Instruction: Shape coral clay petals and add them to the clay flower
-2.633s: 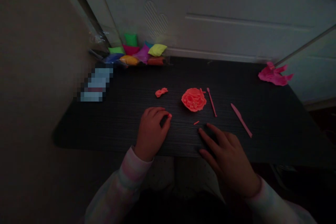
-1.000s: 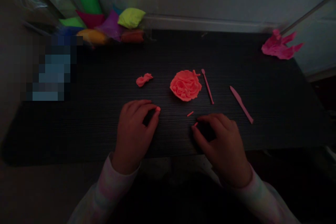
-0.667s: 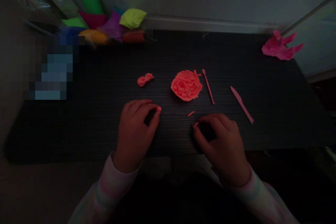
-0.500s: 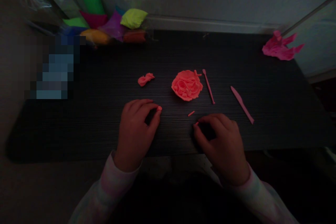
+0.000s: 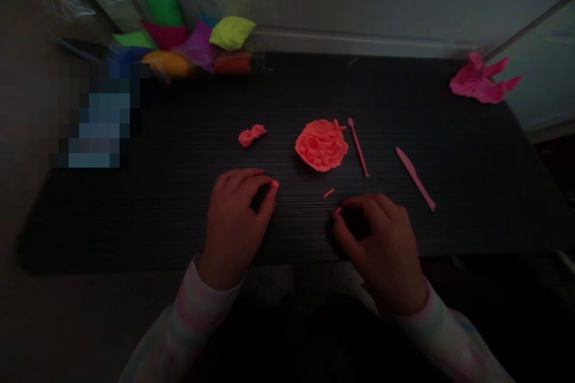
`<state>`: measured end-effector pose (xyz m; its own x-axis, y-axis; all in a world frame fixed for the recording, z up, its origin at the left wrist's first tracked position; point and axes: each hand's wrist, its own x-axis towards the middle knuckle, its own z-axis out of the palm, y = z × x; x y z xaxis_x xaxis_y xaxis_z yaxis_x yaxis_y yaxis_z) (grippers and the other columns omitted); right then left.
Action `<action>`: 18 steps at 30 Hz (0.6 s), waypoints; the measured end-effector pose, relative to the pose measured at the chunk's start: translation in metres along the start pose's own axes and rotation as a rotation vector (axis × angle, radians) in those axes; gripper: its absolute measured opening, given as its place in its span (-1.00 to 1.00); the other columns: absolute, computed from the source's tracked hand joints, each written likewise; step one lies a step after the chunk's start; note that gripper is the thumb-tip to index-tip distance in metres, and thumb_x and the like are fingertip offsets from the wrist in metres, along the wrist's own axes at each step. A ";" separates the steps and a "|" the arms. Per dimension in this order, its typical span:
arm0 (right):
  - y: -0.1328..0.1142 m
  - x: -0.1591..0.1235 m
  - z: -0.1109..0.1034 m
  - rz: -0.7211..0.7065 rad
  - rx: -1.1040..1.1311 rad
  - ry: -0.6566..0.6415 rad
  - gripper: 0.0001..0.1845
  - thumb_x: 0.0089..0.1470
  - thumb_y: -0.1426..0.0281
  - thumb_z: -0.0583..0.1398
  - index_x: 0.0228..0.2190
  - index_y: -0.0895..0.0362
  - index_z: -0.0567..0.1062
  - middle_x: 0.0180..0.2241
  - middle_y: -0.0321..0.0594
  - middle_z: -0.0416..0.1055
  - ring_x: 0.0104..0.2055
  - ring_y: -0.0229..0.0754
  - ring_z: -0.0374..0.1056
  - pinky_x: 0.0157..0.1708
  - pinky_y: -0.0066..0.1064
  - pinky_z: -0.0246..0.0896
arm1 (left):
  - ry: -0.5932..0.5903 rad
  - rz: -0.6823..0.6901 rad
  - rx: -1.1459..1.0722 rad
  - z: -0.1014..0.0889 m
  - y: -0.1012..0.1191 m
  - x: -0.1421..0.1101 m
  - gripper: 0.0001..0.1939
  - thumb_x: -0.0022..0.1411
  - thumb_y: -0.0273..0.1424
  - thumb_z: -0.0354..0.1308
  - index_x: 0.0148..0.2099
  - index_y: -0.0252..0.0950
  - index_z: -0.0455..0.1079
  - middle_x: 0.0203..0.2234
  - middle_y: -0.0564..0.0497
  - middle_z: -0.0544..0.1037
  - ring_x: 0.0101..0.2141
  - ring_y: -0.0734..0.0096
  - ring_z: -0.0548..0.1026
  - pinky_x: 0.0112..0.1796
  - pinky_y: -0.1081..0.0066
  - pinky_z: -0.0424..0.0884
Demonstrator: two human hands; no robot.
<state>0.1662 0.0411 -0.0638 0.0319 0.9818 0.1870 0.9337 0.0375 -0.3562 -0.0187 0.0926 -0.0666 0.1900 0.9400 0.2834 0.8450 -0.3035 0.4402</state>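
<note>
Between thumb and index finger, my left hand (image 5: 238,221) pinches a small coral lump of modelling clay (image 5: 275,184). My right hand (image 5: 381,245) is closed in a pinch on a tiny coral bit of clay (image 5: 338,210), mostly hidden by the fingertips. A thin clay roll (image 5: 329,193) lies on the dark table between the hands. Beyond them sits a ruffled coral clay flower (image 5: 321,146), with small strips sticking out at its upper right. To its left rests a twisted piece of clay (image 5: 252,135).
Right of the flower lie a thin pink modelling tool (image 5: 358,148) and a pink plastic knife (image 5: 415,178). A crumpled pink wrapper (image 5: 483,81) is at the far right of the black table (image 5: 135,215). Several colourful clay packets (image 5: 193,42) sit back left, near a blurred-out patch.
The whole view has shifted slightly. Both hands keep their pinches and stay in nearly the same place over the table.
</note>
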 end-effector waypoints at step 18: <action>0.000 0.001 0.000 -0.011 -0.009 0.005 -0.91 -0.05 0.37 0.14 -0.45 0.14 0.40 -0.41 -0.21 0.41 -0.37 -0.15 0.29 -0.32 -0.27 0.08 | -0.019 -0.016 -0.009 -0.001 0.001 0.000 -0.85 0.10 -0.38 0.10 -0.28 -0.32 0.41 -0.27 -0.07 0.50 -0.19 0.27 0.39 -0.13 0.21 0.30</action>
<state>0.1660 0.0419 -0.0641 0.0229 0.9805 0.1954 0.9371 0.0470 -0.3460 -0.0180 0.0917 -0.0655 0.1860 0.9476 0.2596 0.8435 -0.2895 0.4523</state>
